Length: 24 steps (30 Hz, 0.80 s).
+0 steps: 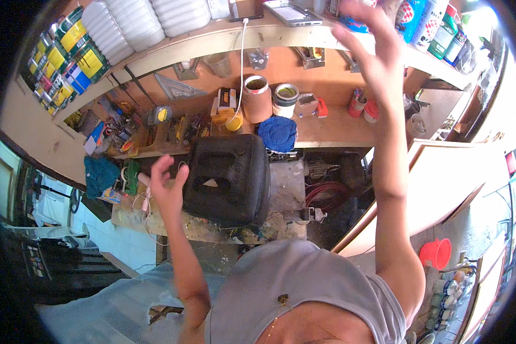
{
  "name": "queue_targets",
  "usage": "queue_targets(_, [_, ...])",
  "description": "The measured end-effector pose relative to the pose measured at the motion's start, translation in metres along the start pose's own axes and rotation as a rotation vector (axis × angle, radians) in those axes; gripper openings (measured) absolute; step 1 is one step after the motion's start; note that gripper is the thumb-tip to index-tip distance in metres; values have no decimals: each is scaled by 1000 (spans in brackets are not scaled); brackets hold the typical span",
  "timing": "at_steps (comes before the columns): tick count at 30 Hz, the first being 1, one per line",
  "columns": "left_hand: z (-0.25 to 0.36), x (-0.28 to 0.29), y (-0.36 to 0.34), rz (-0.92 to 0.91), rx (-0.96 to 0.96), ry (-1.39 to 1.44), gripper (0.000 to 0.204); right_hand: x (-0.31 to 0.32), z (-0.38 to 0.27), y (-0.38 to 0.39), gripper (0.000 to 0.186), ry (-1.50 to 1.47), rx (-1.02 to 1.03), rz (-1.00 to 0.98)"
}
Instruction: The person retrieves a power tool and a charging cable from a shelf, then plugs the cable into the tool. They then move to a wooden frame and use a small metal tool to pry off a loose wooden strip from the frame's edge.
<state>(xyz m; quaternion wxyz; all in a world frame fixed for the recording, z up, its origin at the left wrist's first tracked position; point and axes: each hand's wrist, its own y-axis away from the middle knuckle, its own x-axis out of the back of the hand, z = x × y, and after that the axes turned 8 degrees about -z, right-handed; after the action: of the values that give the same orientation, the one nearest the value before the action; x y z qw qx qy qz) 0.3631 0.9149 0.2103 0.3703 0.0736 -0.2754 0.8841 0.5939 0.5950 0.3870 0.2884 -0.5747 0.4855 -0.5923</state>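
A large black plastic jerrycan (235, 172) stands on the bench in front of me. My left hand (169, 183) hovers at its left side, fingers apart and slightly curled, with nothing in them. Whether the fingertips touch the jerrycan I cannot tell. My right arm stretches far up, and my right hand (378, 51) is raised in front of the upper shelf with fingers spread and empty. Behind that hand are several bottles, among them a blue-labelled container (410, 20) and a green bottle (443, 39). A phone (293, 14) lies on the shelf to the hand's left.
White plastic containers (135, 26) and stacked tins (77, 54) fill the shelf's left. A white cable (242, 69) hangs down. Below stand a brown can (257, 100), a paint tin (285, 100) and a blue cloth (277, 134). A red bucket (436, 253) stands on the floor at right.
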Motion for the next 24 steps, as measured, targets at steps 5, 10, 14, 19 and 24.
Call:
queue_targets(5, [-48, -8, 62, 99, 249, 52, 37, -3, -11, 154, 22, -193, -559, 150])
queue_targets(10, [-42, -32, 108, -20, 242, 18, 28, -32, -46, 310, 19, -115, -1111, -70])
queue_targets(14, [-29, -57, 125, -213, -75, -97, 23, -51, -113, 416, 19, 67, -1264, -174])
queue_targets(19, [-16, -56, 104, -475, -489, 92, 23, -76, -219, 502, 19, 100, -1559, -135])
queue_targets(24, [36, -83, 16, -567, -678, 185, 24, -95, -325, 512, 20, 157, -1981, 39])
